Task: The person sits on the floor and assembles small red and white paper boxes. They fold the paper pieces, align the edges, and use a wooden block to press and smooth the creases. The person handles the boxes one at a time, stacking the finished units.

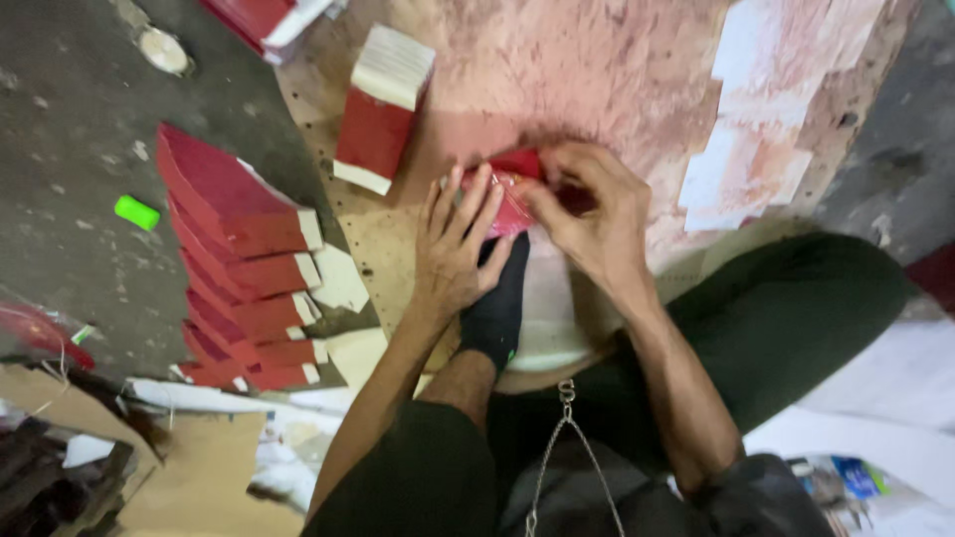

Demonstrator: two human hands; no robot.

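Both hands work on a small red paper piece (514,189) lying on a stained wooden board (597,70). My left hand (453,244) lies flat on the piece's left part with fingers spread, pressing it down. My right hand (587,214) pinches the piece's right edge between thumb and fingers. A foot in a black sock (497,303) rests on the board just below the hands.
A standing stack of red and white sheets (381,109) is on the board's left. Fanned piles of red sheets (244,264) lie on the dark floor at left, near a green object (136,212). White paper strips (756,119) cover the board's right. Cardboard scraps lie bottom left.
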